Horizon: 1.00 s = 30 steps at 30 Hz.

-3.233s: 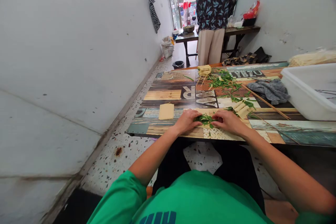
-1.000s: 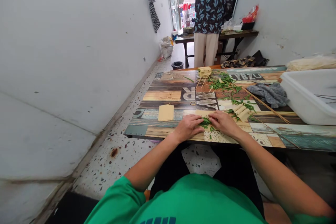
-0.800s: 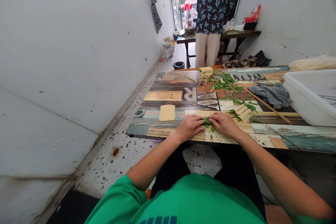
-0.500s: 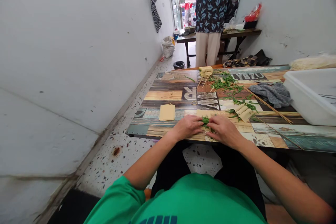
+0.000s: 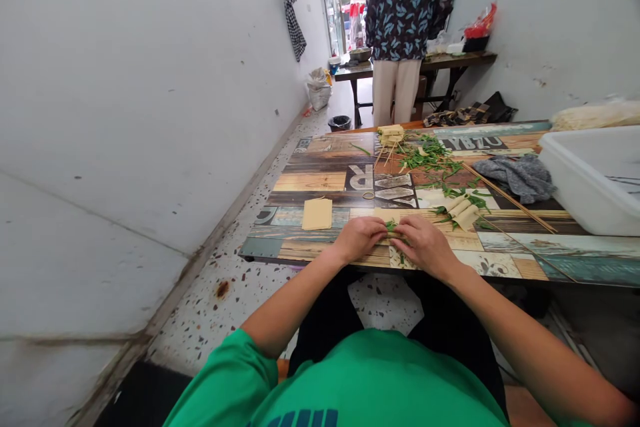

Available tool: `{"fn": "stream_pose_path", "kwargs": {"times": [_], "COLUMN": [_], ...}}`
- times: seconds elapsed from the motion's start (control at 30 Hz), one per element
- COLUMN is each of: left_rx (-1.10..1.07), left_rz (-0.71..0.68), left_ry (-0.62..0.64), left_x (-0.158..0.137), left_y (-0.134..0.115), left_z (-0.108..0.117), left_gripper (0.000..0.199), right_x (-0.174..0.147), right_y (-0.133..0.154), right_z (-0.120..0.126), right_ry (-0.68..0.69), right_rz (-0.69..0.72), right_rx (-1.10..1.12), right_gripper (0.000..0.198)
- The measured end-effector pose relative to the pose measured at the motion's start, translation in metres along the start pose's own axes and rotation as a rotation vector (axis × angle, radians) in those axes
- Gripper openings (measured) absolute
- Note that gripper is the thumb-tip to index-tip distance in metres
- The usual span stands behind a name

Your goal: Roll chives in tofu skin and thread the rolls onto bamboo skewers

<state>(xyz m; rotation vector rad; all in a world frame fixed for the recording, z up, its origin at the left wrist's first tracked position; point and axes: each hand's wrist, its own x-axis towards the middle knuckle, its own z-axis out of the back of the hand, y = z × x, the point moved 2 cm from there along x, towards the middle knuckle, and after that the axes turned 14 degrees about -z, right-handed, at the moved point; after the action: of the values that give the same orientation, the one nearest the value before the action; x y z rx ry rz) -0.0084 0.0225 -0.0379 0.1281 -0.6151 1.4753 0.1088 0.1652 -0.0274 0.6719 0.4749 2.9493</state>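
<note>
Hands now meet: my left hand (image 5: 361, 238) and right hand (image 5: 424, 245) have closed together, clamped over the greens roll (image 5: 391, 228), leaves nearly hidden.

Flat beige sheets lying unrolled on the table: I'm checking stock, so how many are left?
1. The flat beige square sheet lies on the patterned table, beside the left hand. Another may be hidden under both hands, where green leaves show.

Patterned table (image 5: 320, 181): greens (image 5: 429, 157), skewers (image 5: 510, 197)
</note>
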Motion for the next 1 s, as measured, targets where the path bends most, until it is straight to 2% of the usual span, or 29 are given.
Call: {"fn": "stream_pose_path", "kwargs": {"times": [0.1,0.2,0.37,0.53,0.67,0.8,1.0], "left_rx": [-0.021,-0.02,0.0,0.008,0.025,0.053,-0.07], "left_rz": [0.048,0.067,0.101,0.124,0.113,0.109,0.243], "left_ry": [0.014,0.009,0.002,0.034,0.06,0.08,0.041], "left_x": [0.004,0.006,0.008,0.013,0.017,0.021,0.023], "left_y": [0.002,0.002,0.003,0.007,0.011,0.011,0.014], "left_z": [0.003,0.004,0.001,-0.001,-0.003,-0.001,0.003], "left_gripper": [0.014,0.014,0.013,0.015,0.019,0.018,0.029], "right_x": [0.002,0.004,0.006,0.007,0.007,0.006,0.004], "right_y": [-0.006,-0.012,-0.017,-0.018,-0.013,-0.005,0.002], "right_z": [-0.004,-0.011,-0.019,-0.022,-0.017,-0.011,-0.014], "right_ry": [-0.044,-0.022,-0.051,-0.13,-0.191,-0.178,-0.181], "right_rz": [-0.048,-0.068,-0.088,-0.085,-0.048,0.039,0.15], "right_rx": [0.112,0.199,0.203,0.203,0.124,0.002,-0.229], "right_gripper": [0.023,0.02,0.025,0.014,0.011,0.02,0.02]}}
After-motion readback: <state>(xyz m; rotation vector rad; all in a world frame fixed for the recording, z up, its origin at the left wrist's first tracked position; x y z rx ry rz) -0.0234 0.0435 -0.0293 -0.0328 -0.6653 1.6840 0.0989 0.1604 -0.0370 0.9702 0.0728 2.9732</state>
